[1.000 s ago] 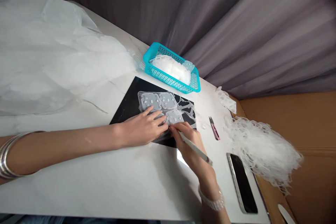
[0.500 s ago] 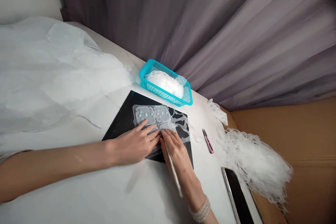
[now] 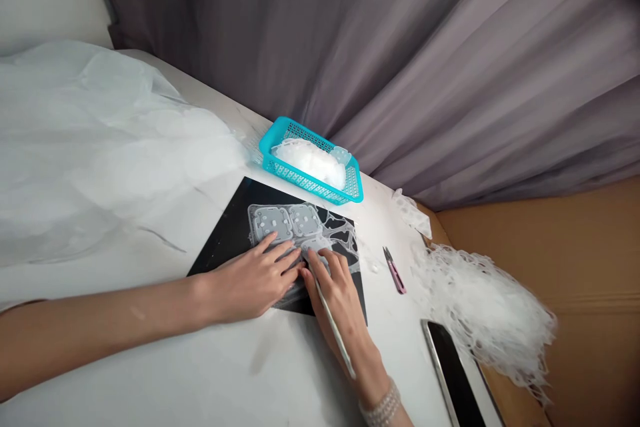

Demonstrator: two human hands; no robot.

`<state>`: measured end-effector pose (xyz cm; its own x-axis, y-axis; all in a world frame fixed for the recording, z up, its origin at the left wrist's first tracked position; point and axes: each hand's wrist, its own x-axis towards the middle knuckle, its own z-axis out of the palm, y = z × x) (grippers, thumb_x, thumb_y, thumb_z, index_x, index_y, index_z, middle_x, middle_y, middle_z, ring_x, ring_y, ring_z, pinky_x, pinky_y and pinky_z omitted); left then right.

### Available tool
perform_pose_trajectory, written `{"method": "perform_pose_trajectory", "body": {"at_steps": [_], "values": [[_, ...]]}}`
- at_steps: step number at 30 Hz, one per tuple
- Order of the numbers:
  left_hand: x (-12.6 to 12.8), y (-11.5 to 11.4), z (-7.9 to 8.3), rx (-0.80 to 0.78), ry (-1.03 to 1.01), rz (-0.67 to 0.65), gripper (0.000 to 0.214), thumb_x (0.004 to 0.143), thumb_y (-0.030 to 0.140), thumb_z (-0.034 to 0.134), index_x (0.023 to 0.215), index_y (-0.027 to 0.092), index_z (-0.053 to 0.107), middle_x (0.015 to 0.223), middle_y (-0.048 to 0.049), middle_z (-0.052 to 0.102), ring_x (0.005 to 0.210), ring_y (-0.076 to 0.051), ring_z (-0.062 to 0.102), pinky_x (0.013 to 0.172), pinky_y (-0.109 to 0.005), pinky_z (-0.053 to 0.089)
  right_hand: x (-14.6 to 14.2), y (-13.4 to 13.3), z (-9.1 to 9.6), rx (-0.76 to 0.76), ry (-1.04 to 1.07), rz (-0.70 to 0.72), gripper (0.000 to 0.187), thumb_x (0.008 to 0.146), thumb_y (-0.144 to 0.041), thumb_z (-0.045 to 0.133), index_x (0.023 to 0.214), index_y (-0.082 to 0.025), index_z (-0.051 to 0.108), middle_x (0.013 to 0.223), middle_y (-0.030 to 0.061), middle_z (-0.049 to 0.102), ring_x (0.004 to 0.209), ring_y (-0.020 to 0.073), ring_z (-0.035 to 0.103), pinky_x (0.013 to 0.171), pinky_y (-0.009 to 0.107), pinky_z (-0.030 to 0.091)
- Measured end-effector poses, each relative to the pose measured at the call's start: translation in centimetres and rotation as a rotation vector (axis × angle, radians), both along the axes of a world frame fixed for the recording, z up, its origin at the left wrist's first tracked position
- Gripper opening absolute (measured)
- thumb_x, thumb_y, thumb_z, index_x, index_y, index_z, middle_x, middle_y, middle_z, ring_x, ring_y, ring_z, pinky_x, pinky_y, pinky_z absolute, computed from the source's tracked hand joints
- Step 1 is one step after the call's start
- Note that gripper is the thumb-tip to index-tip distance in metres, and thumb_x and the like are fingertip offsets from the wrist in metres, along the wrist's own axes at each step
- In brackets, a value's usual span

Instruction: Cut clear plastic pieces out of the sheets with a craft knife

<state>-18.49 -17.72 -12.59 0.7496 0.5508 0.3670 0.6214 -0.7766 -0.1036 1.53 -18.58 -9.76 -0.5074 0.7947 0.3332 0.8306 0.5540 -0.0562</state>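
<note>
A translucent, lacy sheet (image 3: 273, 221) with rounded square panels lies on a black mat (image 3: 220, 250). My left hand (image 3: 255, 280) rests flat on its lower left part, fingers stretched out and slightly apart. Close beside those fingertips, my right hand (image 3: 343, 297) grips a slim white pen-like tool (image 3: 336, 330) between thumb and fingers. The tool slants back over the wrist. Its working tip is hidden under the fingers at the sheet, so its exact kind cannot be made out.
Behind the mat stands a turquoise basket (image 3: 310, 185) holding white pieces. Pink-handled thread snips (image 3: 395, 271), a phone (image 3: 453, 373) and a heap of white stringy scraps (image 3: 490, 313) lie to the right. A large translucent plastic bag (image 3: 100, 147) fills the left side.
The right fingers have shifted a little up the sheet and spread slightly, with the tool still in them. My left hand stays on the sheet. The whole view has moved slightly.
</note>
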Motion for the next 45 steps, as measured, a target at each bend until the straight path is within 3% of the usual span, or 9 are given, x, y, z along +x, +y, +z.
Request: {"method": "perform_pose_trajectory", "body": {"at_steps": [7,14,19,24,29,32,35,41,45], "values": [[0.0,0.0,0.0,0.022,0.008,0.002,0.033,0.099,0.027,0.046,0.121,0.015,0.068,0.132,-0.0137,0.066,0.126,-0.033,0.056,0.109,-0.054,0.039,0.3,1.0,-0.1,0.045,-0.156,0.192,0.035,0.100,-0.011,0.043,0.131,-0.007,0.057,0.119,0.0206,0.070,0.110,0.0299,0.066,0.088,0.044,0.057],[0.0,0.1,-0.7,0.037,-0.002,-0.017,0.029,0.101,0.029,0.045,0.111,0.022,0.072,0.126,-0.0084,0.069,0.126,-0.032,0.055,0.110,-0.054,0.033,-1.0,1.0,1.4,-0.111,-0.187,0.155,0.037,0.098,-0.008,0.042,0.132,-0.008,0.058,0.105,0.0185,0.072,0.094,0.0261,0.067,0.079,0.038,0.058],[-0.1,0.2,-1.0,-0.013,-0.039,0.017,0.038,0.102,0.032,0.044,0.133,0.019,0.061,0.139,-0.0102,0.062,0.133,-0.030,0.051,0.114,-0.051,0.027,0.9,1.8,0.7,-0.221,0.374,0.100,0.036,0.099,-0.013,0.043,0.125,-0.021,0.067,0.107,0.0113,0.074,0.089,0.0214,0.070,0.079,0.036,0.059],[-0.1,0.0,-0.4,-0.104,-0.076,0.026,0.041,0.103,0.029,0.041,0.139,0.018,0.055,0.142,-0.0124,0.059,0.135,-0.030,0.050,0.114,-0.049,0.027,11.1,3.3,2.2,-0.237,1.271,-0.470,0.027,0.088,-0.031,0.069,0.112,-0.021,0.075,0.094,0.0112,0.077,0.086,0.0251,0.074,0.078,0.040,0.061],[-0.2,0.3,0.9,-0.262,-0.182,-0.006,0.037,0.098,0.022,0.047,0.131,0.017,0.061,0.137,-0.0138,0.062,0.130,-0.031,0.054,0.112,-0.049,0.033,17.3,3.4,4.3,-0.073,1.557,-0.518,0.018,0.082,-0.029,0.074,0.100,-0.026,0.075,0.080,0.0030,0.074,0.070,0.0175,0.072,0.071,0.034,0.064],[-0.3,0.8,2.5,-0.460,-0.349,-0.015,0.031,0.097,0.020,0.043,0.111,0.017,0.070,0.122,-0.0126,0.070,0.118,-0.029,0.061,0.103,-0.045,0.044,14.3,2.9,5.2,-0.078,1.684,-0.430,0.022,0.080,-0.030,0.077,0.101,-0.023,0.075,0.098,0.0048,0.076,0.083,0.0166,0.073,0.081,0.031,0.063],[-0.3,1.1,4.8,-0.741,-0.596,0.103,0.032,0.097,0.031,0.045,0.095,0.017,0.074,0.104,-0.0098,0.074,0.104,-0.028,0.066,0.094,-0.042,0.050,8.4,2.2,6.1,-0.337,1.687,-0.340,0.033,0.083,-0.038,0.075,0.111,-0.021,0.073,0.100,0.0069,0.077,0.090,0.0206,0.074,0.086,0.039,0.062],[-0.2,0.6,8.2,-1.606,-1.200,-0.033,0.046,0.089,0.043,0.067,0.129,0.021,0.065,0.117,-0.0090,0.073,0.113,-0.025,0.066,0.096,-0.037,0.054,0.9,0.3,7.5,-0.600,1.710,-0.232,0.026,0.087,-0.039,0.070,0.108,-0.025,0.074,0.112,0.0075,0.076,0.096,0.0228,0.074,0.086,0.039,0.060],[-0.2,0.3,8.6,-1.688,-1.310,-0.001,0.028,0.090,0.036,0.067,0.106,0.015,0.077,0.104,-0.0109,0.076,0.098,-0.021,0.070,0.090,-0.032,0.056,0.9,0.1,7.5,-0.615,1.700,-0.236,0.026,0.089,-0.042,0.067,0.108,-0.026,0.074,0.099,0.0073,0.078,0.092,0.0232,0.075,0.083,0.040,0.060]]}}
